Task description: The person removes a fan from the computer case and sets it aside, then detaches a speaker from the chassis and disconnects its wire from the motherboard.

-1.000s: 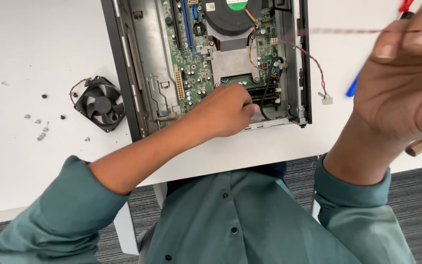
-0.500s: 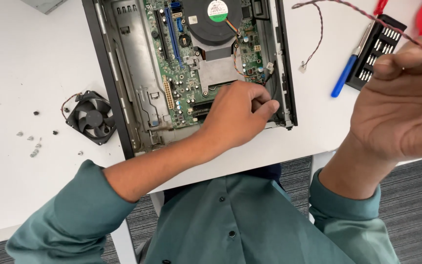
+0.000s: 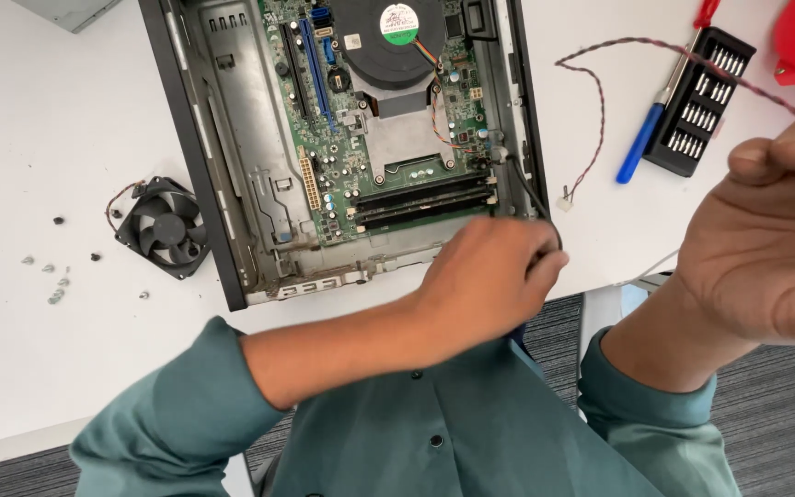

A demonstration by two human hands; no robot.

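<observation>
A twisted wire [image 3: 600,110] is pinched in the raised right hand [image 3: 766,248], while a black cable [image 3: 531,193] is gripped by the left hand [image 3: 494,271] beside the case [image 3: 223,184].

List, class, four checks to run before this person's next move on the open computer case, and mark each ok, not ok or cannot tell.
1. Left hand at the near right corner of the open computer case, on a black cable: ok.
2. Right hand raised, pinching the twisted wire: ok.
3. Wire's white connector lies loose on the white table: ok.
4. Small screws scattered loose beside the detached fan: not ok.
5. Black cable's far end unplugged: cannot tell.
</observation>
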